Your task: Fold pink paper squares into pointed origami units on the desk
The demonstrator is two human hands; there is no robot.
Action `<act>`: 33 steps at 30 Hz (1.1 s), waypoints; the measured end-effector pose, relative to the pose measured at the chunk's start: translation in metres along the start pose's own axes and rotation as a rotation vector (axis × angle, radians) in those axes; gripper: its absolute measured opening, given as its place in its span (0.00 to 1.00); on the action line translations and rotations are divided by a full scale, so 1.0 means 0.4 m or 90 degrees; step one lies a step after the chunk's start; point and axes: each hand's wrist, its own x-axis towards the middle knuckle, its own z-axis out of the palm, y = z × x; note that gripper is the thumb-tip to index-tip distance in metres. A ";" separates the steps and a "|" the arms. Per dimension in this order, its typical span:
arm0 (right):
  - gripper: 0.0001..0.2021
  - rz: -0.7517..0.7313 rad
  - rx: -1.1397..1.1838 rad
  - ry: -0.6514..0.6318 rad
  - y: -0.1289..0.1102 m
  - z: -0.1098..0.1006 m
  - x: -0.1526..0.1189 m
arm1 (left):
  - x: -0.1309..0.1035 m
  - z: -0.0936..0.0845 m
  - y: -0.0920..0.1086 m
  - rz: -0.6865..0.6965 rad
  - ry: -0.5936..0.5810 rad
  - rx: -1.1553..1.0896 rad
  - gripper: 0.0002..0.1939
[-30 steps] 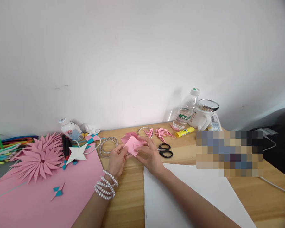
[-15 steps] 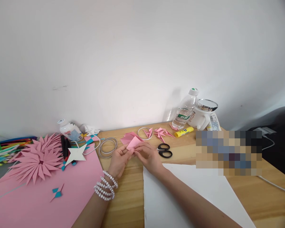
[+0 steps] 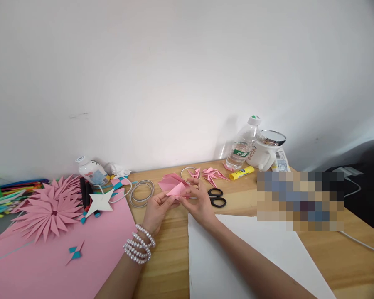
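Note:
A folded piece of pink paper [image 3: 178, 189] is held up between both hands at the middle of the table. My left hand [image 3: 157, 209], below a wrist with pearl bracelets [image 3: 139, 245], pinches its lower left side. On the right side, my right hand [image 3: 200, 203] grips the lower edge between thumb and fingers. More pink paper [image 3: 168, 181] lies just behind it. Black-handled scissors [image 3: 217, 197] are right beside my right hand, partly behind it. Small folded pink pieces [image 3: 213, 175] lie farther back.
A water bottle [image 3: 242, 143], white mug [image 3: 263, 153] and yellow glue stick [image 3: 241, 172] stand or lie back right. Pink paper stars [image 3: 54, 212] and a white star [image 3: 99, 202] are left. A white sheet [image 3: 237, 257] lies under my right forearm; coiled wire [image 3: 141, 193] is behind my left hand.
The pink paper's raised corner has folded down into a lower, wider shape. My right hand's fingers have lifted and spread slightly, while my left hand has barely moved.

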 end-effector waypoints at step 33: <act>0.13 0.189 0.216 -0.116 0.025 0.004 0.003 | 0.005 -0.004 0.003 0.039 0.136 -0.011 0.12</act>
